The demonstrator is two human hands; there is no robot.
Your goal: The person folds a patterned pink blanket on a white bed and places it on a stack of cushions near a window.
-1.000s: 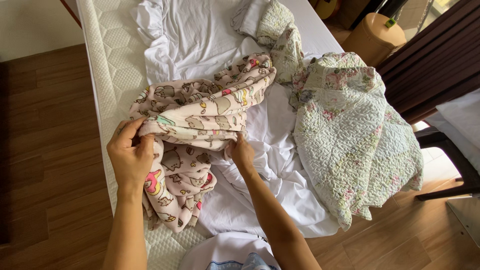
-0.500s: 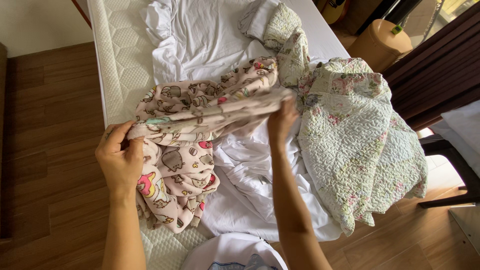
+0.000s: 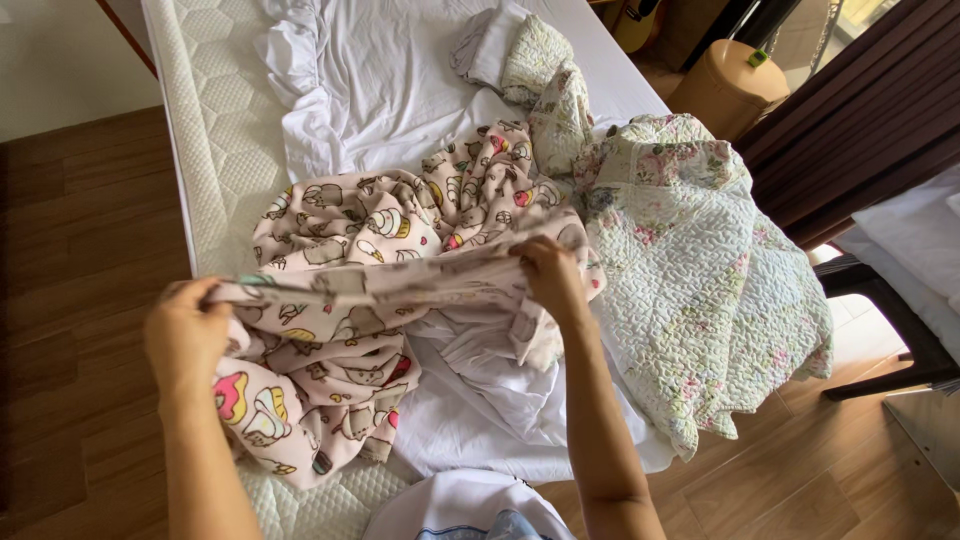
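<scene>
Both hands held the pink fleece blanket w/ cartoon cat print stretched above the bed.

Left hand was closed on one end of the blanket's top edge, near the mattress side; right hand pinched the other end, fingers curled over the fabric; the edge ran taut btwn them, roughly level; rest of the blanket hung below and bunched on the white quilted mattress; a crumpled white sheet lay under & beside it; a pale quilted floral bedspread lay heaped to the right, just beside the right hand, draping off the bed edge; brown wood-plank floor showed at left; a tan rounded bin stood past the bed's far corner.
</scene>
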